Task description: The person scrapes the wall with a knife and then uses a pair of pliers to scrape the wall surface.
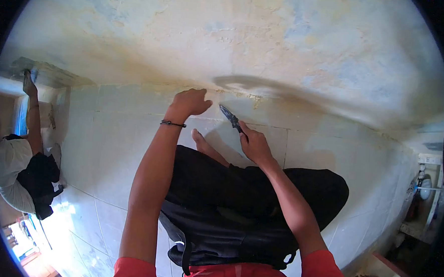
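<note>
My right hand (256, 144) is wrapped round the dark handle of a knife (228, 115). Its speckled, pointed blade is angled up and left, towards the foot of the wall. To the left, my left hand (191, 103) is closed, its fingers curled and facing the bottom of the wall (267, 40); I cannot tell what they hold, if anything. The wall's paint is stained and peeling. Along its base, near both hands, runs a rough, yellowish seam (255, 98) with chipped bits, where it meets the tiled floor (126, 143).
I sit with folded legs in black trousers (249, 190), one bare foot (209, 148) close below my hands. At far left another person (17, 173) reaches a hand (30, 84) to the wall. Shelving with objects (425, 192) stands at the right edge.
</note>
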Demonstrator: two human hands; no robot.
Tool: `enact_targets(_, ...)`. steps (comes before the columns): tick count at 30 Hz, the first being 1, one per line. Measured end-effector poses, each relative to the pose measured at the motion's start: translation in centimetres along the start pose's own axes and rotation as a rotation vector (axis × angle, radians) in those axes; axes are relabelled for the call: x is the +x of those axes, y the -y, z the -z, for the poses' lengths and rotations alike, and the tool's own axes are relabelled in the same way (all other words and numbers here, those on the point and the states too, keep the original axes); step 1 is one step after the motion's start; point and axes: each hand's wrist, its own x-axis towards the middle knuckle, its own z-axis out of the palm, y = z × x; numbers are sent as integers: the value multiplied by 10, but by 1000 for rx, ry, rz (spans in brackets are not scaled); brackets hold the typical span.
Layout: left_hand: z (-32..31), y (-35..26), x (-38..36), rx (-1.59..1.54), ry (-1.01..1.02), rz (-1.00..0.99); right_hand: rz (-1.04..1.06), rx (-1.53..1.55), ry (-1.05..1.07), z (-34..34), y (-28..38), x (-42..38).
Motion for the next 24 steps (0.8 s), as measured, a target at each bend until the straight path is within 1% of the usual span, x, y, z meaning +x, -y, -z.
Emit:
enact_targets(3,3,-12,1,5,35,19,22,5,-40,8,1,3)
enact_targets(5,1,-13,4,-1,54,12,-132,-12,-94,17,-2,9)
enact_targets(6,0,-10,5,0,47,6,-135,-14,-89,19,0,8)
enact_targets(8,-2,-8,6,-3,40,6,-253,8,-71,21,5,6)
enact_targets(9,-1,-7,7,-2,55,16,-252,8,-67,16,4,2)
enact_targets(11,0,-8,7,0,69,23,-72,72,-24,3,2,-6)
enact_targets(15,-4,-7,9,6,67,19,-72,-36,43,9,4,-3)
enact_targets(17,-6,-4,8,0,66,23,-123,-41,-50,20,-3,2)
enact_targets(18,-5,-4,8,1,59,29,-122,-43,-51,25,-2,5)
enact_targets(20,-5,-5,8,-3,48,35,-304,-17,-53,35,0,8)
enact_targets(21,-4,-6,8,-5,60,31,-302,-22,-54,31,-2,6)
enact_targets(23,-3,-8,8,-6,71,24,-160,21,20,15,-8,-1)
enact_targets(24,-3,-9,8,-2,88,23,-159,20,17,12,-1,-3)
